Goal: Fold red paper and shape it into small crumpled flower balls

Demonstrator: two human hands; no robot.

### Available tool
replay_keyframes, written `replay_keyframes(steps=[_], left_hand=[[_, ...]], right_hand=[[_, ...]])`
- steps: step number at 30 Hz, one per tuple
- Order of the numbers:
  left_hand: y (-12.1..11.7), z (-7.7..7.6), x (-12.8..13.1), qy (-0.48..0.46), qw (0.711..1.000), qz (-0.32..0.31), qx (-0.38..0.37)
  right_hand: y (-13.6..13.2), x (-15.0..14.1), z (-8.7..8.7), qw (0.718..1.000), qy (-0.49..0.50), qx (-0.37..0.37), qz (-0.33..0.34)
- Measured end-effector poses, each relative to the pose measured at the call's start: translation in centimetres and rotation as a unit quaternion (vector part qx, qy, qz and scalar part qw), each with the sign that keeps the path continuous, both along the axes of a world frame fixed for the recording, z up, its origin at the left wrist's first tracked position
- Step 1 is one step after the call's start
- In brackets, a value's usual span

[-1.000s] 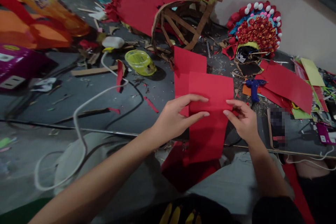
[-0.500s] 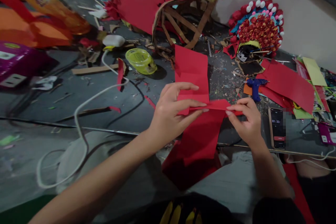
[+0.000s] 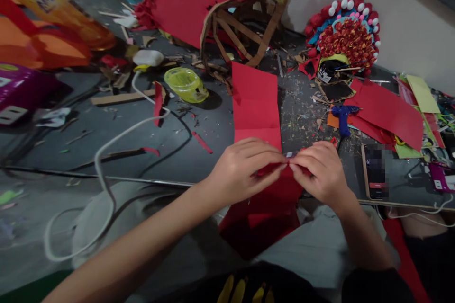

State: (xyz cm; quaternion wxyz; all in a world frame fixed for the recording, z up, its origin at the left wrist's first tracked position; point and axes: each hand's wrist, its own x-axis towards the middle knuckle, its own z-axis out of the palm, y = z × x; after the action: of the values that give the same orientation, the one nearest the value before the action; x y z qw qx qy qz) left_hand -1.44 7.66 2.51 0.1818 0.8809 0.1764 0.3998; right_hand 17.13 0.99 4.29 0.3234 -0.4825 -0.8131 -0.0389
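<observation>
My left hand [image 3: 249,165] and my right hand [image 3: 322,170] meet fingertip to fingertip, both closed in a pinch. Between them they grip a folded piece of red paper, mostly hidden by the fingers. Beneath the hands lies a long creased sheet of red paper [image 3: 256,104]. Its far end rests on the table; the near part drops over the edge towards my lap. A small red tip [image 3: 333,142] shows beyond my right hand; I cannot tell whether it belongs to the folded piece.
Right of my hands lie a blue glue gun [image 3: 343,118], red sheets [image 3: 394,113] and a phone [image 3: 375,170]. Behind stand a cardboard-strip frame [image 3: 245,33] and a decorated headdress [image 3: 350,38]. Leftward are a yellow-green tub [image 3: 186,85], a white cable [image 3: 101,151] and cardboard scraps.
My left hand has slid right and my right hand slightly left, so their fingertips now meet on the folded red paper. Earlier they held it apart, with the strip visible between them.
</observation>
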Motion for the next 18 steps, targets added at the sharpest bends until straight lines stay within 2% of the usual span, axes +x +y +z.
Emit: replay_keyframes(steps=[5,9,14,16,18], left_hand=[[-0.4,0.8,0.2,-0.006,0.999,0.011,0.052],[0.5,1.5,-0.6,-0.026,0.997,0.01,0.067],[2.3,1.9,-2.2,-0.062,0.985,0.128,0.102],[2.2,2.0,-2.2,-0.049,0.989,0.11,0.088],[1.6,1.9,-1.7,-0.016,0.996,0.047,0.071]], right_hand=[[-0.3,-0.6,0.3,1.0,-0.007,0.01,0.008],[-0.6,0.3,1.2,1.0,0.005,0.011,-0.002],[-0.6,1.4,2.1,0.998,0.058,0.007,-0.038],[-0.4,1.2,1.9,0.997,0.069,0.009,-0.033],[-0.3,0.8,1.5,0.998,0.065,0.013,-0.011]])
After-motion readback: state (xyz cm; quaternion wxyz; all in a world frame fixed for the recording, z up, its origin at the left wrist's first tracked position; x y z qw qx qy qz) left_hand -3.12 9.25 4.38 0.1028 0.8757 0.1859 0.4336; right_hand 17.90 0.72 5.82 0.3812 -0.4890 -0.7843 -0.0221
